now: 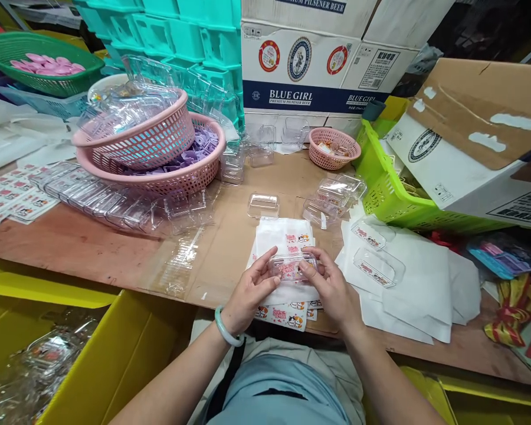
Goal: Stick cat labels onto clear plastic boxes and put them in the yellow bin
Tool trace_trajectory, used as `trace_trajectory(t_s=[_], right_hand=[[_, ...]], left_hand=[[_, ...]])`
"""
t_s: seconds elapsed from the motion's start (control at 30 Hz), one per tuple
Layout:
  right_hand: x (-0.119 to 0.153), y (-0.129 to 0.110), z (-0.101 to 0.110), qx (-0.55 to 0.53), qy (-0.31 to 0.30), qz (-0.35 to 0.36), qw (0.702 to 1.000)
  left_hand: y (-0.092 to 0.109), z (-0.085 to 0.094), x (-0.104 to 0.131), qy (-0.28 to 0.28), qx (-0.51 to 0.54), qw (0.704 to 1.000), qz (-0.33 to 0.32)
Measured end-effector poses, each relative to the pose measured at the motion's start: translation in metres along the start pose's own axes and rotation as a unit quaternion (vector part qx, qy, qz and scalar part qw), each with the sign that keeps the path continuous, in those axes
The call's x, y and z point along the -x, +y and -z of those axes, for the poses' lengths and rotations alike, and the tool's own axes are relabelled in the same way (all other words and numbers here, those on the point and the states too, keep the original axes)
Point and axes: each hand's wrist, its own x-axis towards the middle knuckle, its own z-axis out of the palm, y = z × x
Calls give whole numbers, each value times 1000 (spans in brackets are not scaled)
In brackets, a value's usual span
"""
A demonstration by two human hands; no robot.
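Observation:
Between my two hands is a small clear plastic box (287, 268) with a pink-lettered cat sticker on it. My left hand (259, 280) grips its left end, thumb along the front edge. On the right end, my right hand (330, 280) holds it with thumb and fingers. Beneath the box lies a stack of sticker sheets (277, 231), white with pink lettering and cartoon cats. Beyond the stack sits an empty clear box (264, 205), and more clear boxes (336, 195) are piled to its right. Two stickered clear pieces (378, 267) rest on white sheets at right.
Pink baskets (148, 141) of clear boxes and purple pieces stand at left, behind a row of clear boxes (101, 198). A small pink basket (335, 149), a lime-green crate (387, 186) and white cartons (307, 71) stand at the back. Yellow bins (101, 360) flank the table's front edge.

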Motion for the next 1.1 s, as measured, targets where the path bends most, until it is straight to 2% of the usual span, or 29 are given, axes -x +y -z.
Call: trace_trajectory(t_s=[0.33,0.6,0.87,1.0,1.1], right_hand=[[2,-1,-1,-33,-17,-26,999],[1,4,1,-96,-32,-27,994],[-2,8,2,-67,-19,-9,998],[-7,22,2,-134,3,-48,990],[-4,24,2,-157,-38,-49,986]], left_hand=[[-2,5,3,-36,-4,999,-6],[-2,0,6,-66,5,998,8],[3,0,7,-10,-5,999,40],[4,2,6,-6,19,999,48],[4,1,6,-21,-8,999,30]])
